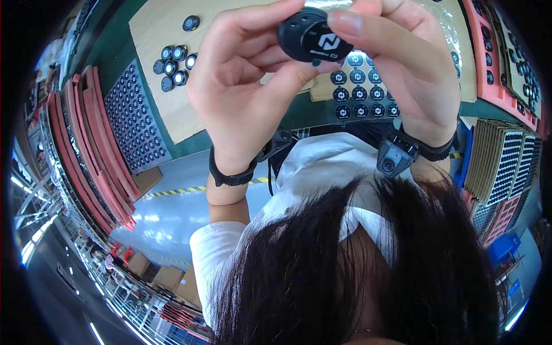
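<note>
The left hand (pixel 233 92) is partly closed, its index finger along the upper left rim of a round black disc (pixel 305 43) and its thumb reaching the disc's lower edge; the right hand (pixel 414 69) is curled round the opposite side, its thumb pressed on the upper right of the face, beside a white mark; the disc is thus gripped between both hands, tilted and raised above the table (pixel 118 40); below it, partly hidden by the right hand, lies a sheet of round black stickers (pixel 359 93); to the left, a cluster of similar discs (pixel 170 67) sits on flat cardboard (pixel 155 34).
</note>
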Demonstrator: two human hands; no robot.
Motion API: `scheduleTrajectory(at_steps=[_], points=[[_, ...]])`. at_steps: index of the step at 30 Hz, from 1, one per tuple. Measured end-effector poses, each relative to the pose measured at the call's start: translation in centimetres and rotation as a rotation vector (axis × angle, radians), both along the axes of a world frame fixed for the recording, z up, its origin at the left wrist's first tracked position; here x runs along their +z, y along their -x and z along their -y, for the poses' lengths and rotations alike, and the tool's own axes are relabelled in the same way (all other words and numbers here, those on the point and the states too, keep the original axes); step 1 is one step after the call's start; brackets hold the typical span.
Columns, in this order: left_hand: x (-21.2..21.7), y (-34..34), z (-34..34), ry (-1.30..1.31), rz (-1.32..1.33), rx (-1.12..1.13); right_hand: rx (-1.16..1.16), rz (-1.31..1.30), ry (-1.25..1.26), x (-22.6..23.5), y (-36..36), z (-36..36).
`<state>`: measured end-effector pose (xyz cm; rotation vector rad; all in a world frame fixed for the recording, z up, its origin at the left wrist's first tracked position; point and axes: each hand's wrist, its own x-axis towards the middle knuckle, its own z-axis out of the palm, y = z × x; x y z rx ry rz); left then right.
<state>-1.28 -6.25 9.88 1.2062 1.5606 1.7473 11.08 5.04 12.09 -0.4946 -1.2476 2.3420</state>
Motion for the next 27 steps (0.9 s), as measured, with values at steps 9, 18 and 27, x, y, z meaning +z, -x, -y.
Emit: scheduleTrajectory(at_steps=[9,18,27], points=[[0.4,-0.6,-0.1,0.003,-0.099,-0.014,-0.002,-0.053,0.021,-0.4,-0.2,-0.3],[0.1,-1.5,-0.6,-0.042,-0.087,0.027,-0.094,-0.120,0.004,0.7,-0.2,0.7],[-0.5,-2.3,-1.0,-0.125,-0.029,0.127,-0.159,-0.020,-0.006,0.7,-0.2,1.1]])
